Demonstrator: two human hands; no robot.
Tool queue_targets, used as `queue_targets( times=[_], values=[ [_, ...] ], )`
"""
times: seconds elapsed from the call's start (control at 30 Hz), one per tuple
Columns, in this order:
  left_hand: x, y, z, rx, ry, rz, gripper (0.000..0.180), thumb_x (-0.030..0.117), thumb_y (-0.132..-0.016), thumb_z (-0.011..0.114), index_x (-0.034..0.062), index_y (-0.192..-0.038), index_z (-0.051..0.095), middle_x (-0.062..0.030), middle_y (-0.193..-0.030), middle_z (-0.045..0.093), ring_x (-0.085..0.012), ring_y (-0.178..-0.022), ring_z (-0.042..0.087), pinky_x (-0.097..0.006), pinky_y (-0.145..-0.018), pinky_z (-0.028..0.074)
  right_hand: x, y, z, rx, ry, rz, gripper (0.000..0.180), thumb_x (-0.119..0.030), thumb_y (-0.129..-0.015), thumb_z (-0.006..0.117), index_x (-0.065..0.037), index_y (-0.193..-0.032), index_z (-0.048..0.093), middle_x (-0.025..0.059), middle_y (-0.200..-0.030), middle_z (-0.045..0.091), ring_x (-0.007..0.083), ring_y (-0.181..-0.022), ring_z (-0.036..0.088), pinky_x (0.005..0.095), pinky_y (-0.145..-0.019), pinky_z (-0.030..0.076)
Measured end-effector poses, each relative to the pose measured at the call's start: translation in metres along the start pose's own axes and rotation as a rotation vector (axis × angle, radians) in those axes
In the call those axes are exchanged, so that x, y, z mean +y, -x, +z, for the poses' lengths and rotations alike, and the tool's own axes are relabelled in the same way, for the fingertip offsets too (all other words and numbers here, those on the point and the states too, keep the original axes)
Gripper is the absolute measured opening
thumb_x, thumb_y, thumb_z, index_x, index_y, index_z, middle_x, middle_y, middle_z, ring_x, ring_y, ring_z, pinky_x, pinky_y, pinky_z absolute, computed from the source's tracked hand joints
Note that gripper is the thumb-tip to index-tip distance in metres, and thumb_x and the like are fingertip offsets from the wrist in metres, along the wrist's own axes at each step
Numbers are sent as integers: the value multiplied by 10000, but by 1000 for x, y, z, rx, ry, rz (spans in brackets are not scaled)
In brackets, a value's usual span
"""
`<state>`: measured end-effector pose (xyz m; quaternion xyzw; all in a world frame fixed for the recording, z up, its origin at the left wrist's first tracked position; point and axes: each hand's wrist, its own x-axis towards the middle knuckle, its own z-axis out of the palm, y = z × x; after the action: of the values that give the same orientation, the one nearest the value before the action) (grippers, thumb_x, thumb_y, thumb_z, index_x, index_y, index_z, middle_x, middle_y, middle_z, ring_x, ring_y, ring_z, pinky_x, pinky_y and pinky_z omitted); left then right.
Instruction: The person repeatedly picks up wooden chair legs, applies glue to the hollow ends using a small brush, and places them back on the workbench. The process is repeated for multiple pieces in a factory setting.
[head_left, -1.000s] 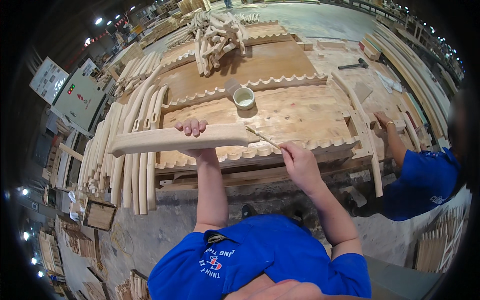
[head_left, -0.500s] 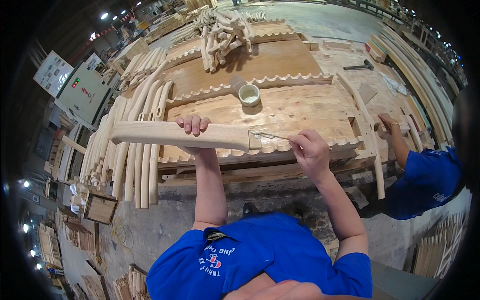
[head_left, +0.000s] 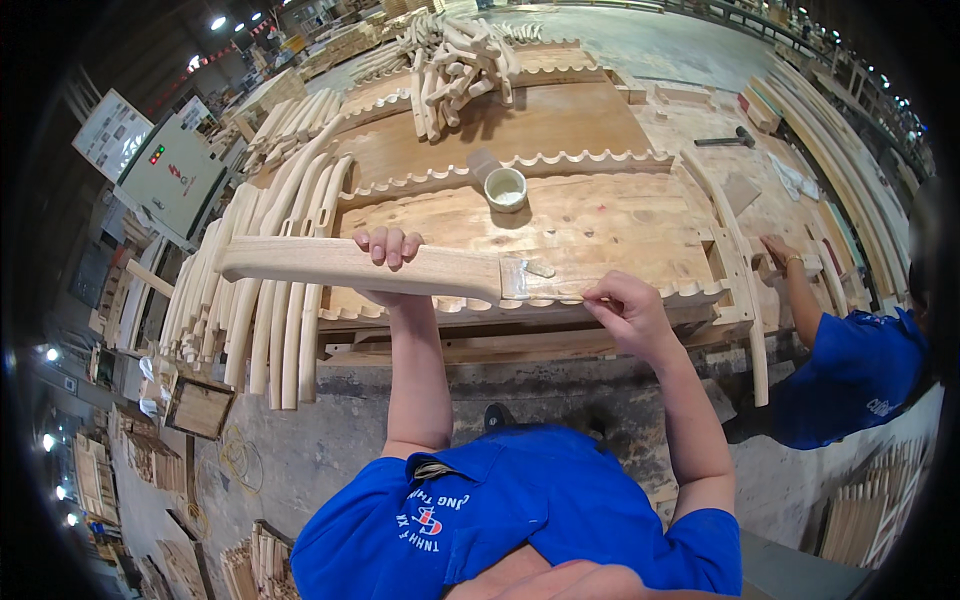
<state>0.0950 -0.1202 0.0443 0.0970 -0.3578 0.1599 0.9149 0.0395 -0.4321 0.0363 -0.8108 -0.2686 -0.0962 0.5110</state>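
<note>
Left hand gripping wood piece mid-length, long axis running along bench front edge. Right hand nearer tenon end, pinching thin brush, barely showing.

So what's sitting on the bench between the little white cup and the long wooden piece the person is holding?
In the head view, only bare plywood benchtop lies between the white cup and the long wooden piece; the left hand's fingers curl over the piece.
</note>
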Motion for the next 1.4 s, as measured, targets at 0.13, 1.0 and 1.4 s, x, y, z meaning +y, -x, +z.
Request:
queue_targets(
  times=[0.13,1.0,1.4],
  values=[
    [-5,-7,5,35,295,16,160,184,-908,438,77,-845,538,3,-655,517,-121,-558,496,-288,-614,418,1,0,7,39,-409,134,89,-37,-843,587,1,-915,624,1,-738,576,46,-641,482,196,-579,400],
    [-19,-17,8,160,617,-57,166,100,-815,487,111,-649,485,5,-572,470,-107,-546,480,-250,-604,428,9,-13,81,-50,-1139,194,91,-92,-901,545,-32,-964,574,-7,-720,532,41,-611,438,176,-536,355],
    [8,-45,17,397,-777,-25,673,755,-779,332,104,-800,497,-47,-608,477,-173,-505,466,-320,-491,420,26,-1,28,-25,-1213,418,98,-108,-894,537,-41,-952,580,-1,-677,510,66,-580,435,198,-498,330]
  ],
)
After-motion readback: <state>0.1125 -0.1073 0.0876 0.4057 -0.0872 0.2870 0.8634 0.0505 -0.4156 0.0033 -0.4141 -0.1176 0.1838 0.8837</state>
